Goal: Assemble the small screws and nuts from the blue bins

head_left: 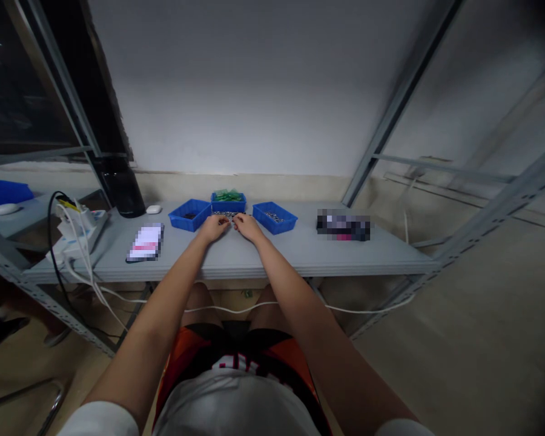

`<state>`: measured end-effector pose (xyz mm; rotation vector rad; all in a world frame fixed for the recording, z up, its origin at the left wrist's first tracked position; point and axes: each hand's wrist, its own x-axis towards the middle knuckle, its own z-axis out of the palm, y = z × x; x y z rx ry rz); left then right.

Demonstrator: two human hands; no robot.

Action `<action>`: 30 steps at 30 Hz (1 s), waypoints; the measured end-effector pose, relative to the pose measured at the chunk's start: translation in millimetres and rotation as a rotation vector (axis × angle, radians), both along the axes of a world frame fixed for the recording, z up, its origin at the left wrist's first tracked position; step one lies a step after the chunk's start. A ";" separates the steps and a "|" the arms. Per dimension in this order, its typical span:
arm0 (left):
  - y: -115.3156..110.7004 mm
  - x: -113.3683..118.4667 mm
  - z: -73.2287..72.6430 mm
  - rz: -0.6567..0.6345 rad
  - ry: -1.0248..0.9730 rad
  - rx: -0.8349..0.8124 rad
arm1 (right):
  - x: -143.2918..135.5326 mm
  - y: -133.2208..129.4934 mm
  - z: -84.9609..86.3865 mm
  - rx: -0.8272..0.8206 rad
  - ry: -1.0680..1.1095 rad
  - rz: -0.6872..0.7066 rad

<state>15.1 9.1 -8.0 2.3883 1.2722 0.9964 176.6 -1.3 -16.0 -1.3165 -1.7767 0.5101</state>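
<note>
Along a pale wall (254, 109), the table (236, 257) bears small metal parts (227, 214) just beyond the curled left hand (214, 227) and right hand (247, 226), their grip and any finished work indiscernible, with more loose pieces (274, 217) in the blue bin (282, 227) to their right.

I can read no text with certainty. The phone (146, 242) has a pixelated screen; behind it, small lettering low on my black bottle (123, 188) is too tiny. Nearer me than the phone, pink-edged white characters on my shorts (281, 357) are partly hidden.
</note>
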 end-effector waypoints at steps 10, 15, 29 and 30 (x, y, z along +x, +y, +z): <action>0.9 -0.2 -0.4 0.001 0.026 0.012 | -0.2 0.4 -0.5 -0.005 0.006 0.004; 0.9 -0.6 -0.5 -0.002 0.022 0.013 | -0.2 -1.2 0.6 -0.007 -0.002 -0.001; -1.1 -0.6 1.3 -0.006 0.025 0.003 | -0.3 -2.6 1.7 -0.008 -0.009 0.004; -1.0 -0.7 1.3 -0.005 0.027 0.001 | -0.3 -2.5 1.6 -0.008 -0.008 0.005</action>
